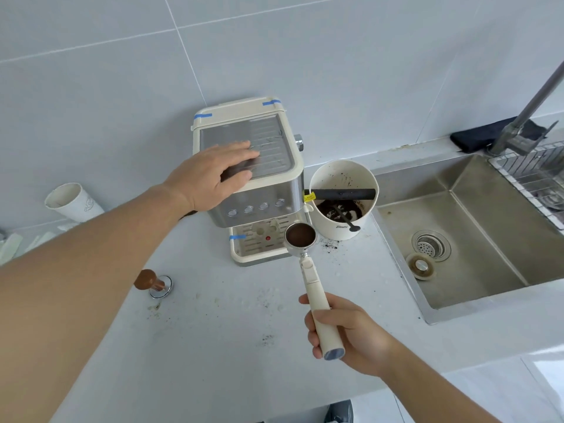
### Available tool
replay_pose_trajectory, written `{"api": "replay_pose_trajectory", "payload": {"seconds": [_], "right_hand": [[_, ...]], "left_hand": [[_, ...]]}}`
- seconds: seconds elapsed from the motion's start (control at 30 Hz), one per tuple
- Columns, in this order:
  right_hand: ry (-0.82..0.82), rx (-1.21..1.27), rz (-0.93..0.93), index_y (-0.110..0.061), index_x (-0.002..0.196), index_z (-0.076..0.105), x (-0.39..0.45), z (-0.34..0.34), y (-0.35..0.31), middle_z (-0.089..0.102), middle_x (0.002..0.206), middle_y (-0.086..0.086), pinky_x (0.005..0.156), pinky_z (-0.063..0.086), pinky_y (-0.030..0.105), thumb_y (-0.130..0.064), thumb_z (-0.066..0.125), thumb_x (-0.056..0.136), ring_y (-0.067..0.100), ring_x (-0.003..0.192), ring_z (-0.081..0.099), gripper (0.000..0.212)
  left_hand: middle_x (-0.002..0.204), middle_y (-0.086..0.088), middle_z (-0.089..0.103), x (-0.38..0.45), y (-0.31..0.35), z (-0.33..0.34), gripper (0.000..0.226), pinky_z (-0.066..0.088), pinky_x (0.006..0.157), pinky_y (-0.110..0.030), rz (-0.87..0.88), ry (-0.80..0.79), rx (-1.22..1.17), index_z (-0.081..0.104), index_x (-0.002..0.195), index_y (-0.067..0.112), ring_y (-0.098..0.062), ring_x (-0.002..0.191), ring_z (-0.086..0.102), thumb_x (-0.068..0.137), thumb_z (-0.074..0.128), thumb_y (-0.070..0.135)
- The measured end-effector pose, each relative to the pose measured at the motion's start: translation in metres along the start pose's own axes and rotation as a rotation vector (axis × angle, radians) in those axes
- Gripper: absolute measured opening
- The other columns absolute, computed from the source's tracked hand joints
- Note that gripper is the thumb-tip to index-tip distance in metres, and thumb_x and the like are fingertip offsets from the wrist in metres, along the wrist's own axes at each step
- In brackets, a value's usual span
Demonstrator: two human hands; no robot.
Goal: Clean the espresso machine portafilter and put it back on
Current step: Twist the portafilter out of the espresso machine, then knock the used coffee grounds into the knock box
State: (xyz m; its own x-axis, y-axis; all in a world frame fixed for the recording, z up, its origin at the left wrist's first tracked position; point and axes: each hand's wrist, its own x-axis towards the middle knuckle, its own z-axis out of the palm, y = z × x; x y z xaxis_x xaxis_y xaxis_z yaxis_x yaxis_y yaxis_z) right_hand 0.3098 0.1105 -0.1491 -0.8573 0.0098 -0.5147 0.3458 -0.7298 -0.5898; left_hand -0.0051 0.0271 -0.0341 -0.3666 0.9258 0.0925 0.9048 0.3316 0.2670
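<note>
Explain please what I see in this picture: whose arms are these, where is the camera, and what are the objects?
The camera sits on a person's head and looks down at a pale kitchen counter. The left hand rests flat on top of the cream and steel espresso machine. The right hand grips the cream handle of the metal portafilter, its basket full of dark used coffee. Beside the machine stands a white knock box with a black bar. A brown-handled tamper lies on the counter. A steel sink is at the right.

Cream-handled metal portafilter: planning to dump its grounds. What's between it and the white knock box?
Head view: only bare countertop with scattered coffee grounds between portafilter and knock box.
</note>
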Motion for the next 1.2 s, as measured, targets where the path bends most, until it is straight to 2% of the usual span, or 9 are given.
{"api": "replay_pose_trajectory", "payload": {"seconds": [0.1, 0.27, 0.37, 0.53, 0.63, 0.77, 0.97, 1.1, 1.2], "right_hand": [[-0.022, 0.014, -0.015, -0.001, 0.125, 0.055, -0.009, -0.010, -0.008, 0.056, 0.078, 0.016, 0.056, 0.048, 0.037, -0.005, 0.060, 0.078, 0.027, 0.061, 0.054, 0.047], [-0.038, 0.057, -0.067, -0.002, 0.121, 0.059, -0.027, -0.033, -0.027, 0.054, 0.077, 0.016, 0.050, 0.045, 0.035, -0.007, 0.066, 0.071, 0.026, 0.059, 0.051, 0.051], [-0.013, 0.076, -0.110, -0.003, 0.118, 0.061, -0.035, -0.044, -0.039, 0.054, 0.076, 0.014, 0.045, 0.043, 0.032, -0.011, 0.071, 0.063, 0.024, 0.055, 0.049, 0.057], [0.006, 0.102, -0.175, -0.004, 0.116, 0.062, -0.043, -0.060, -0.063, 0.055, 0.073, 0.014, 0.041, 0.041, 0.031, -0.009, 0.081, 0.052, 0.021, 0.050, 0.048, 0.067], [0.050, 0.081, -0.209, -0.003, 0.118, 0.060, -0.044, -0.069, -0.082, 0.056, 0.072, 0.013, 0.042, 0.044, 0.030, -0.010, 0.086, 0.044, 0.021, 0.051, 0.051, 0.079], [0.131, 0.072, -0.224, -0.007, 0.117, 0.058, -0.038, -0.082, -0.107, 0.050, 0.066, 0.008, 0.040, 0.041, 0.026, -0.010, 0.073, 0.051, 0.019, 0.047, 0.048, 0.068], [0.200, 0.057, -0.215, -0.005, 0.128, 0.054, -0.014, -0.100, -0.131, 0.048, 0.064, 0.006, 0.039, 0.032, 0.023, -0.002, 0.064, 0.066, 0.015, 0.042, 0.040, 0.063], [0.273, 0.015, -0.201, -0.006, 0.129, 0.055, 0.001, -0.108, -0.141, 0.051, 0.067, 0.008, 0.039, 0.033, 0.025, -0.021, 0.051, 0.092, 0.016, 0.042, 0.040, 0.040], [0.336, -0.056, -0.179, -0.007, 0.127, 0.056, 0.011, -0.114, -0.149, 0.054, 0.068, 0.010, 0.040, 0.035, 0.027, -0.025, 0.045, 0.099, 0.018, 0.044, 0.042, 0.035]], "left_hand": [[0.154, 0.010, 0.037, -0.001, 0.003, -0.003, 0.059, 0.025, 0.116, -0.033, -0.059, -0.011, -0.004, 0.044, 0.141, 0.033, -0.010, 0.140, 0.035, 0.088, 0.037, 0.056], [0.150, 0.012, 0.043, 0.002, 0.011, -0.005, 0.048, 0.030, 0.112, -0.029, -0.132, 0.040, -0.051, 0.051, 0.137, 0.030, -0.008, 0.136, 0.042, 0.091, 0.055, 0.045], [0.145, 0.013, 0.049, 0.007, 0.020, -0.004, 0.055, 0.036, 0.110, -0.034, -0.207, 0.071, -0.089, 0.055, 0.131, 0.034, -0.008, 0.130, 0.048, 0.083, 0.049, 0.060], [0.114, 0.014, 0.055, 0.028, 0.041, 0.000, 0.036, 0.040, 0.100, -0.033, -0.230, 0.114, -0.096, 0.060, 0.123, 0.027, -0.018, 0.118, 0.054, 0.093, 0.051, 0.045], [0.132, 0.010, 0.053, 0.047, 0.055, 0.007, 0.041, 0.031, 0.109, -0.036, -0.264, 0.088, -0.109, 0.054, 0.131, 0.028, -0.014, 0.134, 0.041, 0.096, 0.043, 0.048], [0.153, 0.007, 0.038, 0.055, 0.059, 0.022, 0.053, 0.015, 0.117, -0.039, -0.314, 0.124, -0.032, 0.048, 0.136, 0.033, -0.008, 0.142, 0.029, 0.090, 0.043, 0.059], [0.149, 0.007, 0.044, 0.060, 0.053, 0.025, 0.053, 0.021, 0.116, -0.042, -0.309, 0.189, -0.050, 0.053, 0.131, 0.036, -0.012, 0.136, 0.039, 0.086, 0.043, 0.063], [0.144, 0.010, 0.049, 0.061, 0.051, 0.027, 0.058, 0.023, 0.115, -0.043, -0.316, 0.194, -0.059, 0.054, 0.129, 0.037, -0.012, 0.131, 0.043, 0.081, 0.038, 0.066], [0.148, 0.007, 0.046, 0.062, 0.051, 0.026, 0.058, 0.019, 0.115, -0.039, -0.315, 0.204, -0.054, 0.054, 0.130, 0.035, -0.009, 0.136, 0.038, 0.082, 0.040, 0.063]]}}
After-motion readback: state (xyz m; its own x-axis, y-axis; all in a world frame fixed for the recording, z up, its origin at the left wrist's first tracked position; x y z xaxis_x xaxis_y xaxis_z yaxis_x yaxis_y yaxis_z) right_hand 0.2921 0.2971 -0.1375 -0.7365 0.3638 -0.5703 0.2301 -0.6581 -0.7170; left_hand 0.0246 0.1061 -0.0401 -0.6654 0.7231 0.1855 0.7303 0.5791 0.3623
